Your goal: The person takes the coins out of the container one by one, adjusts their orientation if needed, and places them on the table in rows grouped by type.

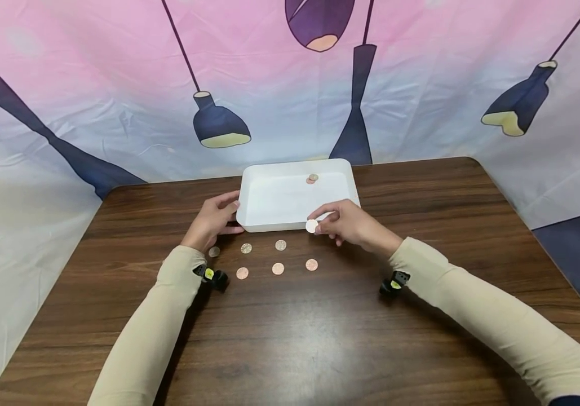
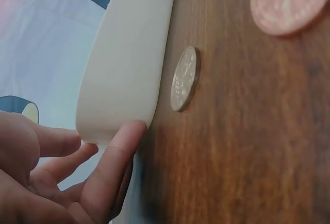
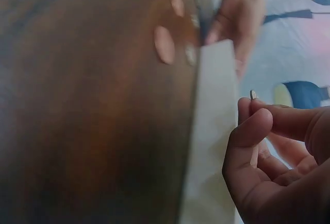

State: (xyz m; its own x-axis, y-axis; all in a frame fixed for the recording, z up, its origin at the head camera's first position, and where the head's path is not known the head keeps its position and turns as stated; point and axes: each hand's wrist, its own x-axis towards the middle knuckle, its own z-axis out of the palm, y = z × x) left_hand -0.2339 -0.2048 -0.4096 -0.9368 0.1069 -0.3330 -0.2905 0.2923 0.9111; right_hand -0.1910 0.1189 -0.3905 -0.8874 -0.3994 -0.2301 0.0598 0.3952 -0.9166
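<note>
Head view: a person in beige sleeves works at a dark brown wooden table [image 1: 421, 192] before a pink-and-blue fabric backdrop printed with hanging lamps [image 1: 117, 84]. A shallow white rectangular plastic tray [image 1: 269, 225] lies on the table near its far edge.

The right hand [image 1: 353, 225] pinches a small silver-coloured round coin [image 1: 312, 226] between thumb and fingertips, just at the tray's near right corner; the right wrist view shows the coin edge-on [image 3: 253, 95] above the curled fingers [image 3: 252, 126], beside the tray wall [image 3: 211, 131]. Whether the coin touches the tray rim cannot be told from these views.

The left hand [image 1: 213, 220] rests against the tray's near left corner, fingers relaxed and holding nothing; in the left wrist view one fingertip [image 2: 126, 134] touches the tray's rounded corner [image 2: 129, 64].

Two overlapping coins [image 1: 312, 179], one silver and one copper-coloured, lie inside the tray near its far wall. On the table, just in front of the tray, lie a row of three silver-coloured coins [image 1: 246, 248] and, nearer the person, a row of three copper-coloured coins [image 1: 278, 269].
</note>
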